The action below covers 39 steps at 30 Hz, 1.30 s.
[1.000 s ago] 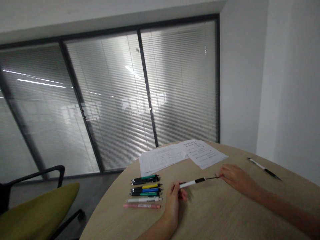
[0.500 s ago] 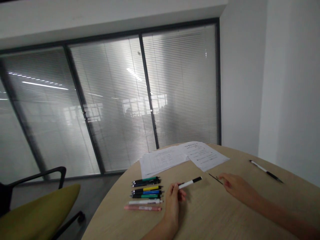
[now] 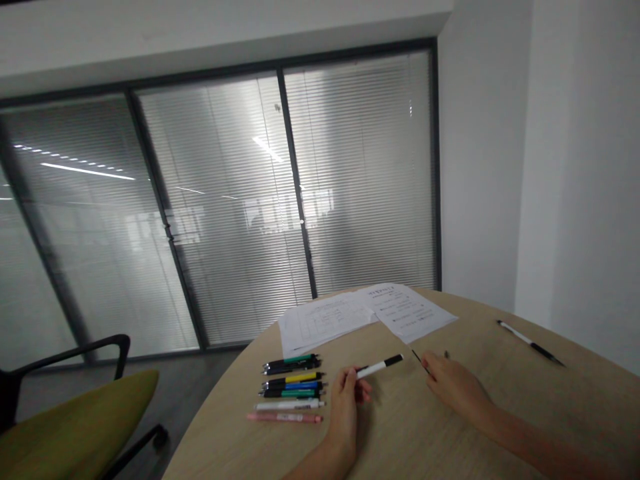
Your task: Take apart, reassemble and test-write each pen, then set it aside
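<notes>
My left hand [image 3: 347, 393] is closed around a white pen barrel [image 3: 373, 370] with a black end, which points right and slightly up. My right hand [image 3: 447, 380] pinches a thin dark pen refill [image 3: 417, 357]. Only the front of the refill shows, pointing up and left toward the papers; my fingers cover the rest. The refill and the barrel are apart. Just beyond my right knuckles is a small dark piece [image 3: 447, 355], too small to make out. To the left of my left hand, several pens [image 3: 293, 385] lie in a column, green, yellow, blue, white and pink.
Printed sheets [image 3: 330, 322] lie at the far side of the round wooden table [image 3: 400, 440]. A white and black pen [image 3: 530, 343] rests near the right edge. At the left stands a chair [image 3: 85, 413] with a yellow-green seat. Glass panels with blinds [image 3: 370, 187] rise behind.
My right hand has moved left and closed nearer the front of the refill, so less of it shows. My left hand keeps the pen barrel in nearly the same place.
</notes>
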Available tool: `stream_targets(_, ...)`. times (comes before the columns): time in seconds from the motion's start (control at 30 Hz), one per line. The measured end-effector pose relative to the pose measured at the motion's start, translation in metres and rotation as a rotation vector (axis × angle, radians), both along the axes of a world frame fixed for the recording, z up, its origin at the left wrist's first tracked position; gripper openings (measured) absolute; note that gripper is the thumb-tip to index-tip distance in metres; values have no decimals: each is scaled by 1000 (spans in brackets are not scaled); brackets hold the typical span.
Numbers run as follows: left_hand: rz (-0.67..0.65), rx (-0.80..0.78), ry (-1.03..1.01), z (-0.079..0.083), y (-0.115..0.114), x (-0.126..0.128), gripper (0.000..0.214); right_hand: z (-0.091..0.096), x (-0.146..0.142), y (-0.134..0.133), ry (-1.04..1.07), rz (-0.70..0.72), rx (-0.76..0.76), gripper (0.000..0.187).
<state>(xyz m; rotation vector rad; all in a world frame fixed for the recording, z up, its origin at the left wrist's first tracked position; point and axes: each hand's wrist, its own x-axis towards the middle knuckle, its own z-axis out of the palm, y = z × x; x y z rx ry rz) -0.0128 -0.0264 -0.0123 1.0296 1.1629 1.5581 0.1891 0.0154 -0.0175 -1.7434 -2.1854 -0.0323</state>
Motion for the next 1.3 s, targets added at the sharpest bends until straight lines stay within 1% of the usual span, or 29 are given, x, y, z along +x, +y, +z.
stream_targets(0.13, -5, 5, -5, 0, 0, 0, 37, -1, -1, -1, 8, 26, 45, 21)
stream_targets(0.23, -27, -2, -7, -1, 1, 0, 36, -3, 2, 3, 85, 80, 58, 21)
stream_targets(0.37, -48, -4, 37, -1, 1, 1, 34, -6, 6, 10, 268, 245, 87, 29)
stream_targets(0.43, -49, 1, 66, 0, 0, 1, 33, -4, 5, 9, 360, 326, 55, 34)
stream_targets(0.5, -57, -9, 77, 1, -1, 1, 32, 0, 3, 5, 420, 367, -4, 34)
stream_targets(0.6, -65, -31, 79, 1, -1, 2, 34, 7, 1, -1, 443, 361, -85, 30)
stream_targets(0.67, -65, -31, 84, 2, -1, 2, 34, 10, 0, -3, 457, 348, -114, 27)
stream_targets(0.83, -72, -6, 95, -2, 2, 2, 35, 3, -1, 5, 572, 331, -160, 25)
stream_targets(1.0, -59, -12, 88, -4, 4, 1, 35, 0, -4, 12, 586, 326, -151, 24)
stream_targets(1.17, -69, -9, 95, 2, 0, 3, 33, 4, -6, 9, 506, 298, -102, 23)
stream_targets(1.3, -69, -3, 112, 3, 0, 4, 29, 3, -7, 9, 460, 290, -101, 24)
